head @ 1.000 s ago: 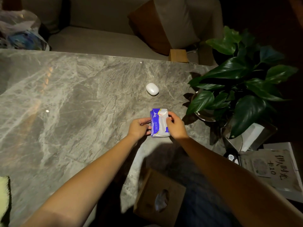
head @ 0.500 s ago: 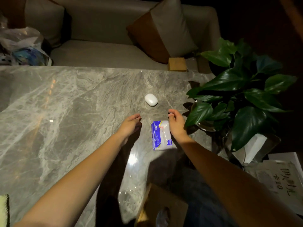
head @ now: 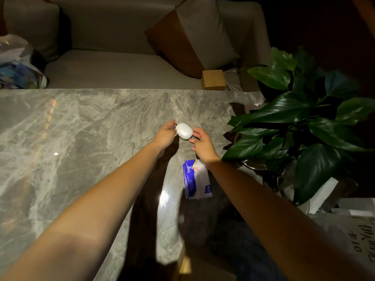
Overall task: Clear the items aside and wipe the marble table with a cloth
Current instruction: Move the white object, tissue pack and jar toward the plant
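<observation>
Head view — white case [head: 184, 131] lengthwise far-left to near-right

We see a grey veined marble table [head: 85, 138] carrying a small white rounded plastic case [head: 184, 131], a blue-and-white tissue pack [head: 197, 180] nearer us, and a leafy green potted plant [head: 300, 126] at its right end.

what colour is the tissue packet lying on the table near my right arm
The tissue packet is white with deep blue panels along its left side and lower corner, seen in the head view.
</observation>
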Demonstrator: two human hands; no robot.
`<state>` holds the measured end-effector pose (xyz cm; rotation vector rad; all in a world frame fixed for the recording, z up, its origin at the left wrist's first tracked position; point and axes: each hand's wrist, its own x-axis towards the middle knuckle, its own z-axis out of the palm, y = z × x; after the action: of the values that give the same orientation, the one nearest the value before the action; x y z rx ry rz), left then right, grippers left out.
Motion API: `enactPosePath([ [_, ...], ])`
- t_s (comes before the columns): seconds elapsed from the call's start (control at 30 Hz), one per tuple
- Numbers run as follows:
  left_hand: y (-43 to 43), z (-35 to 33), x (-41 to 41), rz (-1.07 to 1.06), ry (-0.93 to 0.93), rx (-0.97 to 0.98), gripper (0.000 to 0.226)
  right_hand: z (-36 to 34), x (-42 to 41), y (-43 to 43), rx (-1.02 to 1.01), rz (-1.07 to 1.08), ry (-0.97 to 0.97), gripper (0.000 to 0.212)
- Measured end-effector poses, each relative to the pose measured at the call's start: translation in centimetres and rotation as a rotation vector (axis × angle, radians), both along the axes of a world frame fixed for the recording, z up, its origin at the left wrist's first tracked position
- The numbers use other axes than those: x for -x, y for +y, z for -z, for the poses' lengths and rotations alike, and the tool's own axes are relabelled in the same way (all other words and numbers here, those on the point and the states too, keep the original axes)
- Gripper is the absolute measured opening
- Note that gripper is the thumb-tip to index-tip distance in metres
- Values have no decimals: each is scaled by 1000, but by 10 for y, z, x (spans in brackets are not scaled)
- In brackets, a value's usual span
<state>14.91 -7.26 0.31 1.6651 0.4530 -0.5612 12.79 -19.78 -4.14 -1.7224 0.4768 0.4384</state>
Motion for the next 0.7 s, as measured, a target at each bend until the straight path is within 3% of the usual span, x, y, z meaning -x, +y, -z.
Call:
enactPosePath([
  [0.23, -7, 5, 24, -23, 29, 55, 50, -5, 8, -11, -37, 71, -55, 57],
  [0.47, -9, 4, 55, -52, 11, 95, 40, -12, 27, -20, -25, 2, -17, 64],
  [0.7, -10, 2, 58, -30, 7, 56, 44, -17, 28, -17, 20, -23, -5, 59],
])
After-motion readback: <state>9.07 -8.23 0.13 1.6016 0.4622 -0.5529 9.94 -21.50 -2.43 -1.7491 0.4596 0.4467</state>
